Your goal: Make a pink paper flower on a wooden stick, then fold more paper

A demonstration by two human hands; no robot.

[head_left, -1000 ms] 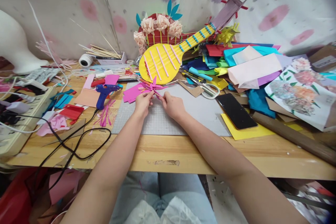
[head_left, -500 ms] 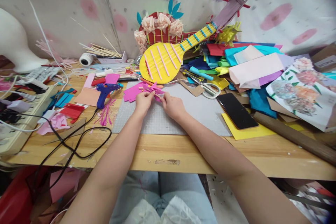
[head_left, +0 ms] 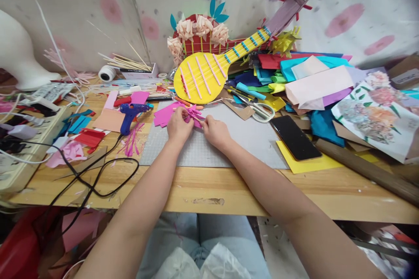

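A small magenta paper flower (head_left: 194, 114) with narrow fringed petals is held between both my hands, just above the grey cutting mat (head_left: 229, 144). My left hand (head_left: 178, 125) pinches it from the left with fingers curled around its base. From the right, my right hand (head_left: 214, 132) pinches it with thumb and fingers pressed together. Flat magenta paper sheets (head_left: 163, 115) lie right behind my left hand.
A blue glue gun (head_left: 130, 115) with a black cord lies left of the mat. Scissors (head_left: 258, 111), a black phone (head_left: 294, 137), a yellow paper guitar (head_left: 203, 76) and a heap of coloured paper (head_left: 310, 83) crowd the right and back. A power strip (head_left: 22, 148) sits far left.
The flower's petals have been gathered closer together and lowered toward the mat. Both hands have shifted slightly and closed tighter around it.
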